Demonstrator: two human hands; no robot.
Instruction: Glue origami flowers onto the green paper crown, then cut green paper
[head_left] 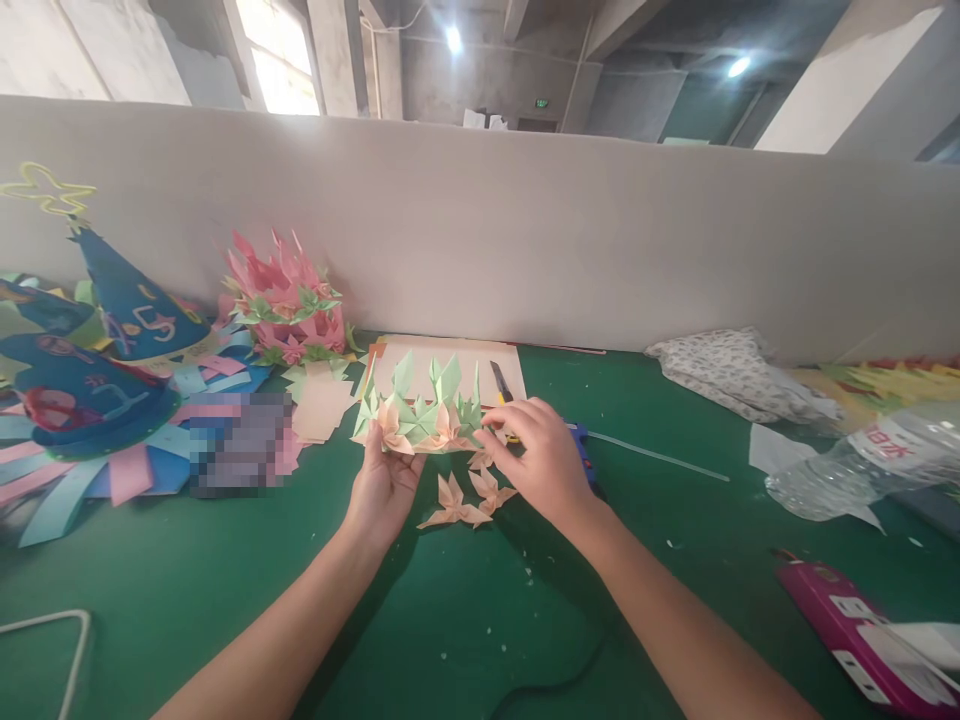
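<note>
A light-green folded-paper crown (409, 410) with peach paper flowers along its lower front is held up above the table. My left hand (386, 480) grips its lower left edge, thumb in front and fingers underneath. At the crown's right end, my right hand (544, 455) has its thumb and forefinger closed on the edge; the exact contact is small and partly hidden. Below the crown lie loose peach paper flowers (454, 503). Behind my right hand are a utility knife (500, 382) and a blue glue gun (583, 450), mostly covered, with a clear glue stick (660, 456) to its right.
Pale paper sheets (480, 370) lie behind the crown. Leftward are a pink paper crown (289, 300), blue party hats (139, 300) and a blurred dark object (240, 445). Rightward are a patterned cloth (739, 375), a plastic bottle (870, 460) and a magenta power strip (847, 630). A low partition (525, 230) stands behind.
</note>
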